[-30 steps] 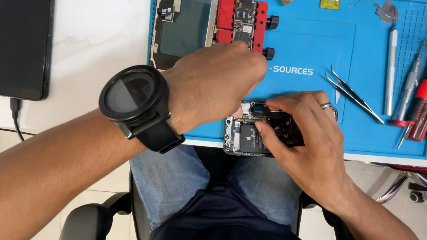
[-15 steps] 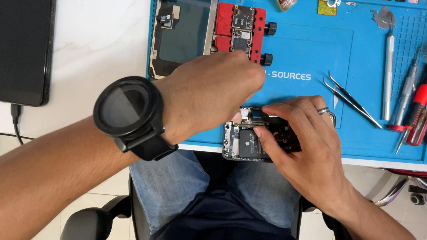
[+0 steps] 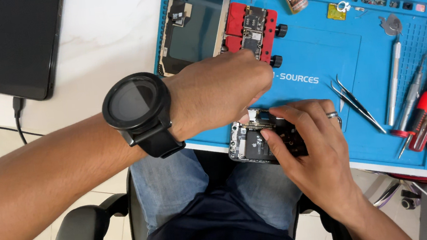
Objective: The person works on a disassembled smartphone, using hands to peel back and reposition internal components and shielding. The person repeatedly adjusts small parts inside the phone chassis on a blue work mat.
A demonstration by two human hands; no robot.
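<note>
the opened phone (image 3: pixel 257 144) lies at the near edge of the blue work mat (image 3: pixel 317 58), partly overhanging it above the person's lap. the right hand (image 3: pixel 313 149) grasps it from the near right, fingers spread over its exposed insides. the left hand (image 3: pixel 221 90) reaches in from the left with fingertips pinched at the phone's far end; whether it holds a small part there cannot be told.

the likely trouble is that overhang: a hard push could tip the phone off the mat, and any loosened piece could drop to the lap or floor. the tweezers (image 3: pixel 358 106) lie just right of the right hand and could be knocked. bare mat opens just beyond the phone, with the red board holder (image 3: pixel 252 30) farther off.
</note>
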